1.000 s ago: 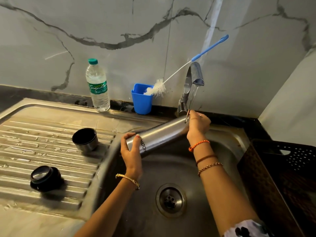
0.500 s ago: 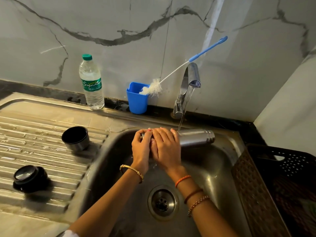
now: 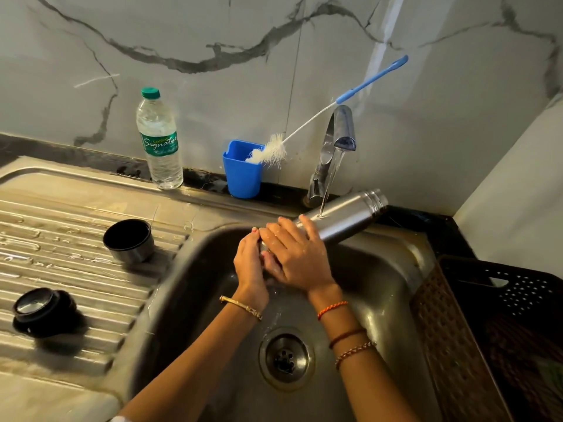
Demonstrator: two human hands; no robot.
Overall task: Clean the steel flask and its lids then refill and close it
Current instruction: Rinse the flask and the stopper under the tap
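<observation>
Two hands meet on the steel flask (image 3: 341,219), which we hold on its side over the sink (image 3: 393,287), threaded mouth toward two o'clock, tap (image 3: 335,153) water striking its body. Our left hand (image 3: 249,263) curls around the base; our right hand (image 3: 297,254) lies flat-fingered across it. Both lids, the cup lid (image 3: 129,240) and the inner lid (image 3: 42,310), sit at nine o'clock on the drainboard (image 3: 76,287).

home kitchen: steel sink (image 3: 405,269), tap (image 3: 333,147), marble-look wall (image 3: 213,41)

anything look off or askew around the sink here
Only the brush: it leans slantwise out of the blue cup, bristles down, handle resting toward the tap. The cup-lid and stopper sit on the drainboard, nothing spilled.
</observation>
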